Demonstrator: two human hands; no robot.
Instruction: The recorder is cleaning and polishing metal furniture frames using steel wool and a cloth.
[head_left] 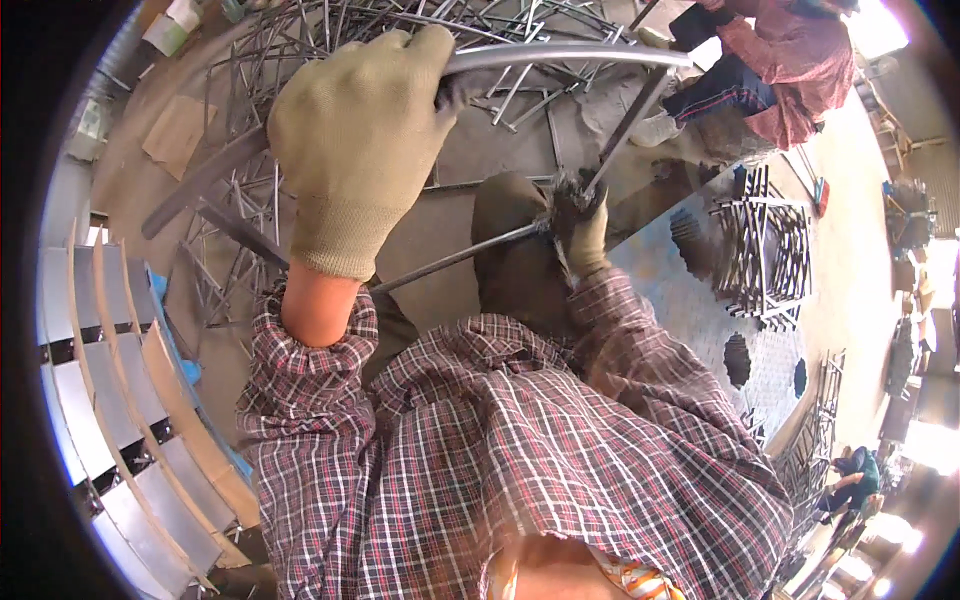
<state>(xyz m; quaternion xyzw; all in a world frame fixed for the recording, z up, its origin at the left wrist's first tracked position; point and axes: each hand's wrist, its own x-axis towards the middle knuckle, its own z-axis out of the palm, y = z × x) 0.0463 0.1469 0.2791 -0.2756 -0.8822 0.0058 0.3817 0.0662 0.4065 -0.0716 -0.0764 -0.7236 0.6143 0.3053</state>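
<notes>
Up close, left hand (360, 130) in a tan knit glove, fingers wrapped tight round a curved grey metal bar (560, 55) that arcs from lower left across the top of the view toward the upper right. Right hand (582, 222), in a dirtier glove, closed round the spot where thin steel rods (460, 257) meet; one rod runs down-left from the fist, another (630, 125) goes up-right and reaches the curved bar's far end. Both forearms in a red-and-white plaid shirt (500, 450), the left sleeve pushed back so bare arm shows.

Below the hands, a dusty concrete floor (450, 220). A tangled pile of welded rod frames (300, 60) lies behind the left hand, upper left. To the right, a stack of dark metal frames (765, 245) sits on a blue perforated sheet (700, 320). Along the left edge, a curved row of shiny sheet-metal panels (110, 370). A flat piece of cardboard (180, 130) lies on the floor upper left.

Another person in a red plaid shirt (780, 60) crouches at top right, well apart from the hands. More people sit far off, lower right, too small to tell details.
</notes>
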